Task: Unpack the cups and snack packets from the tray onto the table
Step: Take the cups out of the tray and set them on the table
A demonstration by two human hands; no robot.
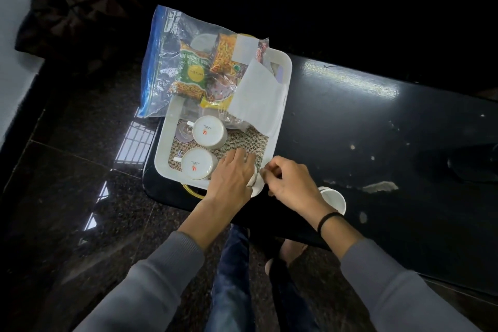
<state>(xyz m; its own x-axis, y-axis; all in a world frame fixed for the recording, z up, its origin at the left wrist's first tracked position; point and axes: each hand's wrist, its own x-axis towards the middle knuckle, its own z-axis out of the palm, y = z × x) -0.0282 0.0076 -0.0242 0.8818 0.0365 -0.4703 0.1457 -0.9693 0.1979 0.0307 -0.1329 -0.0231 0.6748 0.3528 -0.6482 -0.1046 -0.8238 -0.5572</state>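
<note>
A white tray (283, 83) sits on the left end of the black table (377, 127). Two white cups stand upside down in it, one farther (208, 132) and one nearer (198, 163). My left hand (231, 178) curls over a third white cup (253, 179) at the tray's near right corner. My right hand (289, 183) is just beside it, fingers curled and pinching that cup's side. Another cup (335, 199) stands on the table, partly hidden by my right wrist. Snack packets (192, 73) lie in a clear zip bag (159, 67) at the tray's far end.
A white paper sheet (258, 94) lies over the tray's right side, and a woven mat (242, 140) lines its bottom. The table's left edge is close to the tray. A dark polished floor (80, 170) lies left of the table, and my legs are below its near edge.
</note>
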